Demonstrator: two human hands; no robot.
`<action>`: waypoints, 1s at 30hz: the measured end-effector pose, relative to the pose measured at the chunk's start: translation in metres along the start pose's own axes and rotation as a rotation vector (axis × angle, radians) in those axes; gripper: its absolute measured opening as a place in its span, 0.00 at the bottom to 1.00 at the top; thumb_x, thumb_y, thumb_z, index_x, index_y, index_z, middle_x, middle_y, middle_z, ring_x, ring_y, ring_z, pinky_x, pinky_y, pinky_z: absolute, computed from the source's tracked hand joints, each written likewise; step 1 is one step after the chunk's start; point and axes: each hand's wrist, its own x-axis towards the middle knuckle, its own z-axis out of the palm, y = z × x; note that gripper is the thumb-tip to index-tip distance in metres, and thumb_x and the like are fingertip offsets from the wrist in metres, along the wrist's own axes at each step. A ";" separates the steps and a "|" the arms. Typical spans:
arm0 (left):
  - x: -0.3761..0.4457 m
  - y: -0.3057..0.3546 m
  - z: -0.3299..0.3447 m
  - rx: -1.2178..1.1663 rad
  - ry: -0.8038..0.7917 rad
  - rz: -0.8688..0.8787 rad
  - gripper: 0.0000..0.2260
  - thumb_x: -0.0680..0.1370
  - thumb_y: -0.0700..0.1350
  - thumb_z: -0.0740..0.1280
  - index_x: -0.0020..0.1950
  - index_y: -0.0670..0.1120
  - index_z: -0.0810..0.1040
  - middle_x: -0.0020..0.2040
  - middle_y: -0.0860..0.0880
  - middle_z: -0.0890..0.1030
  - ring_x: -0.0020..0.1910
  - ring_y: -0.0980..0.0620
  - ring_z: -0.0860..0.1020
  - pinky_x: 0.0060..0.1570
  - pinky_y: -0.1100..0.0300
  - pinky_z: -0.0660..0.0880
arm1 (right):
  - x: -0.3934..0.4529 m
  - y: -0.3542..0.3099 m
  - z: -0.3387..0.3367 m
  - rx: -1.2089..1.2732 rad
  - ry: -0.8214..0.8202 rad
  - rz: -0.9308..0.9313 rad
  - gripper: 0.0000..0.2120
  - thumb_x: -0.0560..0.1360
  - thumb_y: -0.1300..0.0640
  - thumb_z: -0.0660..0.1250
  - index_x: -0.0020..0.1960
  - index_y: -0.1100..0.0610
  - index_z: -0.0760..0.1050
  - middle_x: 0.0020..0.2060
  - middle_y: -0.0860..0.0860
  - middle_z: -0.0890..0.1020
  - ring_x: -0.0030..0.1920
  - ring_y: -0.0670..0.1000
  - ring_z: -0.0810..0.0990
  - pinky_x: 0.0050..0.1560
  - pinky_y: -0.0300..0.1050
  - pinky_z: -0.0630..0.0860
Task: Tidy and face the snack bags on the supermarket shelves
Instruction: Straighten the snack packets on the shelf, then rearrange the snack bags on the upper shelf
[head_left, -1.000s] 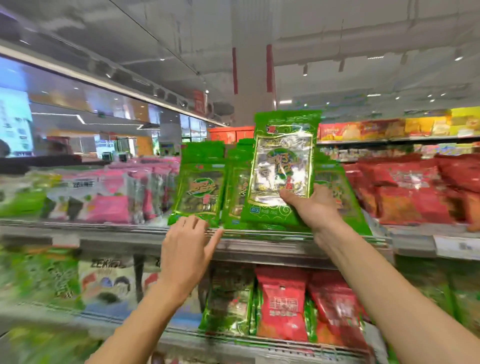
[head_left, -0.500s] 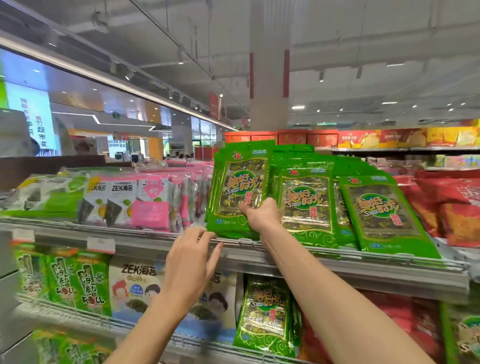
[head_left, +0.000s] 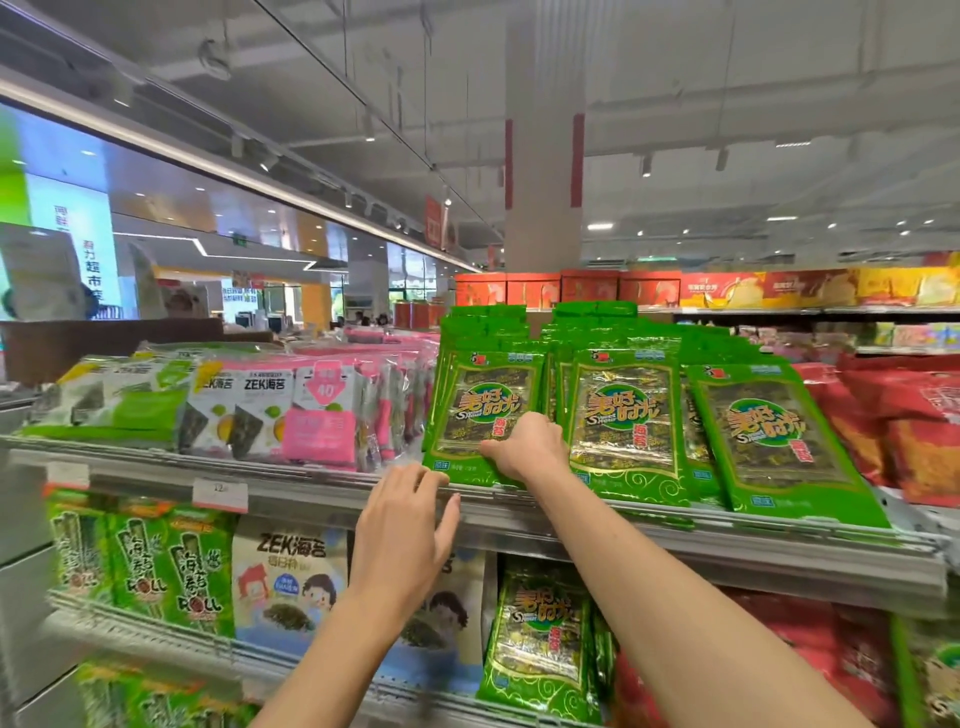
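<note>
Fingers (head_left: 415, 480) of the left hand (head_left: 402, 540) lie fairly straight and a little spread, their tips on the front rail of the upper shelf (head_left: 311, 480) at the centre of the frame, holding nothing. At the far left of that shelf lean pale green seaweed packs (head_left: 119, 400), then white ZEK packs (head_left: 244, 410) and pink packs (head_left: 324, 415). Right of centre, the right hand (head_left: 524, 447) reaches across the rail, its fingers curled on the lower right corner of a green seaweed bag (head_left: 483, 410), which stands upright at the front of the leftmost green row. Just beside it stands a second green bag (head_left: 623, 426), and a third green bag (head_left: 774, 441) leans to the right. Red bags (head_left: 909, 426) fill the shelf at the right edge. On the lower shelf, from left to right, sit green roll packs (head_left: 140, 566), a white ZEK bag (head_left: 288, 582), another green bag (head_left: 540, 634) and more red bags (head_left: 810, 654).
</note>
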 end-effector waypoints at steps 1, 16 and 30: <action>0.000 0.003 0.001 0.003 0.005 -0.012 0.08 0.77 0.49 0.70 0.52 0.46 0.79 0.47 0.51 0.78 0.49 0.50 0.77 0.50 0.54 0.77 | -0.003 0.003 -0.003 -0.033 0.022 -0.029 0.27 0.77 0.44 0.72 0.64 0.65 0.74 0.58 0.59 0.80 0.57 0.58 0.81 0.52 0.49 0.78; 0.035 0.193 0.019 -0.651 -0.079 -0.266 0.05 0.77 0.45 0.70 0.51 0.46 0.81 0.46 0.49 0.84 0.48 0.48 0.81 0.53 0.53 0.75 | -0.052 0.173 -0.154 0.531 0.173 -0.026 0.12 0.74 0.51 0.75 0.52 0.57 0.81 0.37 0.52 0.86 0.41 0.56 0.87 0.54 0.61 0.82; 0.023 0.525 0.071 -1.074 -0.349 -0.373 0.06 0.76 0.47 0.73 0.49 0.46 0.82 0.42 0.49 0.83 0.45 0.49 0.83 0.48 0.50 0.80 | -0.091 0.425 -0.409 0.470 0.320 0.148 0.08 0.75 0.58 0.75 0.45 0.60 0.77 0.32 0.54 0.83 0.31 0.54 0.81 0.37 0.50 0.80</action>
